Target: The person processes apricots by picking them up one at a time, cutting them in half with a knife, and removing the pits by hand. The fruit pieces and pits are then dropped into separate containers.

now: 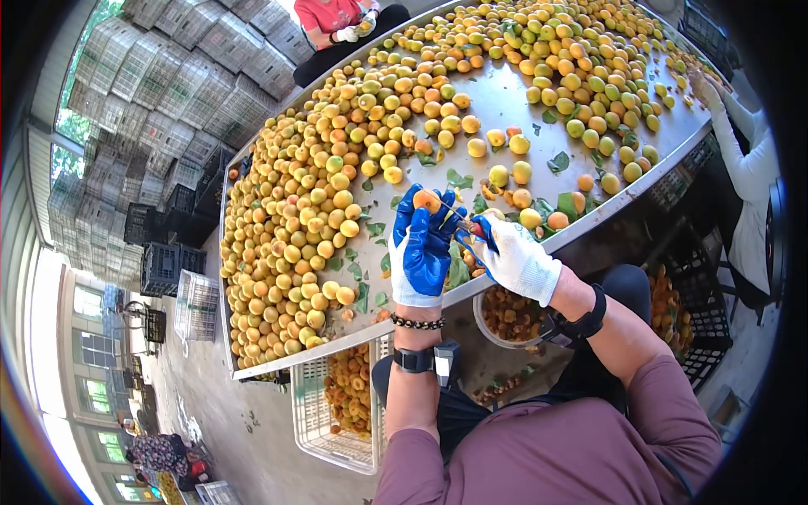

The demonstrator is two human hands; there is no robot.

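My left hand, in a white glove with a blue coated palm, is closed around an apricot at its fingertips. In a matching glove, my right hand grips a small tool with a red handle. The tool's thin metal end points toward the apricot; its exact shape is too small to tell. Both hands are above the near edge of a metal table. Green leaves and several loose apricots lie just beyond them.
Heaps of apricots cover much of the table. Below its edge stand a white crate and a bucket holding opened fruit. A person in red sits across; a white-sleeved person works at right. Stacked crates stand behind.
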